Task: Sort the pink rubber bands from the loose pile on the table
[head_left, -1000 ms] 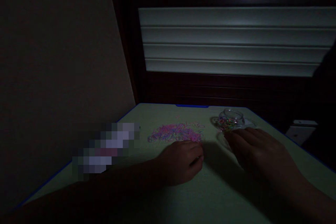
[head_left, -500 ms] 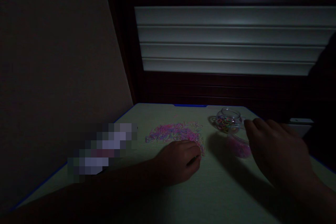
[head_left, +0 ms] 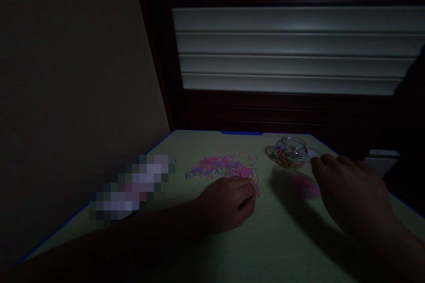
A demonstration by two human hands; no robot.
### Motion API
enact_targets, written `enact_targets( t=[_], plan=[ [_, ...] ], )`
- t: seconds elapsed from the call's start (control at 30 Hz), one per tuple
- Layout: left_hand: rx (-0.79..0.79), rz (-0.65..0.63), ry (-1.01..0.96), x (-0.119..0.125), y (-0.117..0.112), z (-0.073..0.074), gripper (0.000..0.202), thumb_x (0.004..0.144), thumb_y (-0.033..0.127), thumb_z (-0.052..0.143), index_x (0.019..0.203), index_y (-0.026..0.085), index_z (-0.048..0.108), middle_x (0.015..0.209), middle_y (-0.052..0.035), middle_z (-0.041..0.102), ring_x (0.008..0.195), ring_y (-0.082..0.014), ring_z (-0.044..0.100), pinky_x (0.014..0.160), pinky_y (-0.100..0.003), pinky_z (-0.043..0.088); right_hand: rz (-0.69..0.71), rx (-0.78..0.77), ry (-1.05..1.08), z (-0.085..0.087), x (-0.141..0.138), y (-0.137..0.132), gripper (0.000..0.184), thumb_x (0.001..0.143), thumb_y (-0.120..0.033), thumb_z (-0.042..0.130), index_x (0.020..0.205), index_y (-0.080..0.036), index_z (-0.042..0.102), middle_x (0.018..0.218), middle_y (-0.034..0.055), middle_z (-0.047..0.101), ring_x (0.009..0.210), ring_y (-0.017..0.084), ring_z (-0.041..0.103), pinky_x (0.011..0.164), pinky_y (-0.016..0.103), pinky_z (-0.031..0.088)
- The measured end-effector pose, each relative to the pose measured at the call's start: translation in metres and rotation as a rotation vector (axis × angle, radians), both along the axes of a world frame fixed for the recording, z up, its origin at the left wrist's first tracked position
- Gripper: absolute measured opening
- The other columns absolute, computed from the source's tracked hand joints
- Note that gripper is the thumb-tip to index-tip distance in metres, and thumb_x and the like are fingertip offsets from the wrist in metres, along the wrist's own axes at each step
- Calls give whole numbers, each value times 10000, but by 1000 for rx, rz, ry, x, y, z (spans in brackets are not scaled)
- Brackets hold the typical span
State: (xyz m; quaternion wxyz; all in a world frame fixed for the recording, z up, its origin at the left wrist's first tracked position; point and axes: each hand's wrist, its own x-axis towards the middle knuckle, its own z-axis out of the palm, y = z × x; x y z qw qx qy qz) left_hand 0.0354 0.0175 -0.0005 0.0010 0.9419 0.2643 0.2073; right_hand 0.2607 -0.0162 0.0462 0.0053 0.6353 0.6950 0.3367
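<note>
A loose pile of thin pink and purple rubber bands (head_left: pixel 222 166) is spread over the light tabletop (head_left: pixel 265 239). My left hand (head_left: pixel 227 203) rests at the pile's near right end, its fingers curled together; whatever is between the fingertips is hidden. My right hand (head_left: pixel 352 194) is closed on the rim of a clear jar (head_left: pixel 303 172), which has pink bands in its bottom. Part of that jar is covered by the hand. Just behind it stands a second clear, round jar (head_left: pixel 289 152), open at the top and holding multicoloured bands.
A blurred-out pale object (head_left: pixel 133 188) lies on the left of the table. Blue edging (head_left: pixel 241 132) runs round the tabletop. A wall (head_left: pixel 76 97) rises at the left, and a dark panel with pale slats (head_left: pixel 285 48) stands behind. The room is dim.
The view has shifted very slightly. The jar under my right hand shows a little more of its rim. My left hand stays at the pile, with its fingers still curled.
</note>
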Motion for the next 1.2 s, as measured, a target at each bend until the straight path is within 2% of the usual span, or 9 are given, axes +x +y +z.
enact_targets(
  t=[0.63,0.8,0.9,1.07,1.13,1.2],
  plan=[
    [13,3,12,0,-1,0,89,817,149,373,776,157,452,744,-11,500,697,-116,459,627,-227,359,23,13,-22,-1,1,0,192,698,-34,431,724,-162,573,708,76,578,657,244,537,574,343,332],
    [10,2,0,0,-1,1,92,812,149,378,778,157,462,748,-17,504,688,-119,463,615,-230,366,65,34,-26,-2,0,-1,210,686,-35,446,786,-152,589,733,74,588,674,238,532,599,346,348],
    [5,1,9,0,-1,2,82,806,142,385,779,156,462,748,-16,506,687,-118,465,613,-226,364,133,72,-30,-1,-3,-3,270,686,-33,449,886,-135,598,777,79,598,700,247,529,614,356,358],
    [15,13,6,0,-1,1,86,807,144,383,769,157,459,745,-12,502,690,-116,463,620,-225,360,373,112,-45,-1,-9,-5,278,706,-69,495,960,-126,592,837,87,611,741,250,533,661,366,367],
    [18,13,1,1,-1,0,88,810,148,381,769,158,458,747,-10,500,690,-114,461,618,-224,357,439,46,19,-4,-14,-4,236,701,-83,524,908,-164,603,799,56,612,719,228,538,652,343,369],
    [21,17,0,1,0,-1,89,813,158,383,765,159,458,740,-9,498,683,-114,459,610,-225,354,482,-98,138,-9,-19,-3,204,680,-68,537,823,-196,605,745,19,603,680,186,541,616,293,366]
  ],
)
